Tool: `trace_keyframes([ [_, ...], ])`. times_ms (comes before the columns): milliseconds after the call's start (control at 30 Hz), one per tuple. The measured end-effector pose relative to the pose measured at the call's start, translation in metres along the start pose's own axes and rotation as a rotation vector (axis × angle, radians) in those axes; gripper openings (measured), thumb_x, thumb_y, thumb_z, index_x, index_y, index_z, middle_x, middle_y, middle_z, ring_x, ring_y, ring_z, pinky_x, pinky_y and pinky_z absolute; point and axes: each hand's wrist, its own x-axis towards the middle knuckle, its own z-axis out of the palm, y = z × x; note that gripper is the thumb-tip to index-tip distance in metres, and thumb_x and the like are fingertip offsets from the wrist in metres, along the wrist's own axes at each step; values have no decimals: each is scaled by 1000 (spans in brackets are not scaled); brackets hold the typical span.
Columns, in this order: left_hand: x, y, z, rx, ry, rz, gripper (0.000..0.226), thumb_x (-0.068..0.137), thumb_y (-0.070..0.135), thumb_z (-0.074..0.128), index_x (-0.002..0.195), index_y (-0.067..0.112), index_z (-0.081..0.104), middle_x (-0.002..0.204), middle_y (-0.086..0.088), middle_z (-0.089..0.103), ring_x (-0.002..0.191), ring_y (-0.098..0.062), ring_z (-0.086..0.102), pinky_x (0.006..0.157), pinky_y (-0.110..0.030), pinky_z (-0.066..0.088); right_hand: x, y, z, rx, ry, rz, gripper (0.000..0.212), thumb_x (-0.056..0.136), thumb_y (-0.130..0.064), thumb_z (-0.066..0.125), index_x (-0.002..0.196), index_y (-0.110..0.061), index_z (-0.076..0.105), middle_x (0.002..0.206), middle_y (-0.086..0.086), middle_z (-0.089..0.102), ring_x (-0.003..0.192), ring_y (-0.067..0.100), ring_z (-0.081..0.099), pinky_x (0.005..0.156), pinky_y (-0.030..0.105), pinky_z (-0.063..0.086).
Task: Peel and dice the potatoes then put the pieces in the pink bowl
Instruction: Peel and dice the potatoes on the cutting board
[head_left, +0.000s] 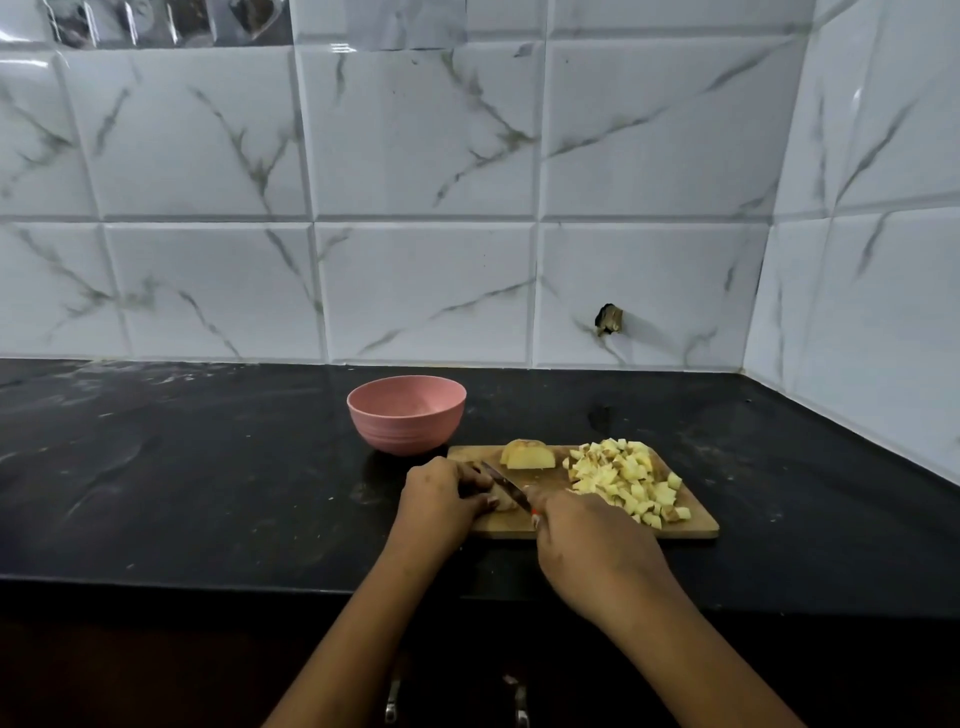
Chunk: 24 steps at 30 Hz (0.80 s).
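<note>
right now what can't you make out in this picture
All in the head view:
- potato piece being cut: mostly covered by the left hand.
- knife handle: hidden inside the right hand; only the blade shows.
- pink bowl bottom: hidden by its near wall, so contents unclear.
- cabinet handles: dark and blurred near the bottom edge.

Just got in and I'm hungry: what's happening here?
A person is dicing potato on a wooden cutting board. The left hand steadies a piece while the right hand holds a knife against it. A pile of dice sits on the board's right, a larger chunk waits behind, and the pink bowl looks empty.
</note>
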Motion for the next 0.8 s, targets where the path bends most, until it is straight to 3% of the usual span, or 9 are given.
trace_keyframes([
  [333,0,-2,1,-20,21,53,14,79,18,75,93,18,75,97,7,70,86,0,58,80,-9,42,28,-12,9,-138,-155,39,37,96,-13,44,131,-24,52,113,3,61,97,20,60,67,30,40],
  [533,-5,0,0,-39,50,29,20,79,19,76,99,17,74,103,5,68,88,1,54,82,-11,41,-5,1,6,-161,-115,-36,54,98,-13,42,147,-31,29,116,1,59,99,18,59,71,29,41],
  [700,-7,5,-2,-73,18,-1,21,79,21,75,100,19,73,105,5,67,89,-2,57,62,-6,45,-14,13,-11,-63,-157,24,41,102,-23,34,141,-37,40,112,1,60,94,16,59,79,32,51],
  [800,-8,8,0,-73,22,12,19,79,20,76,98,19,74,100,6,69,91,-2,58,78,-12,44,-9,16,-17,9,-89,59,45,103,-24,32,144,-40,35,111,2,61,86,15,59,72,31,51],
])
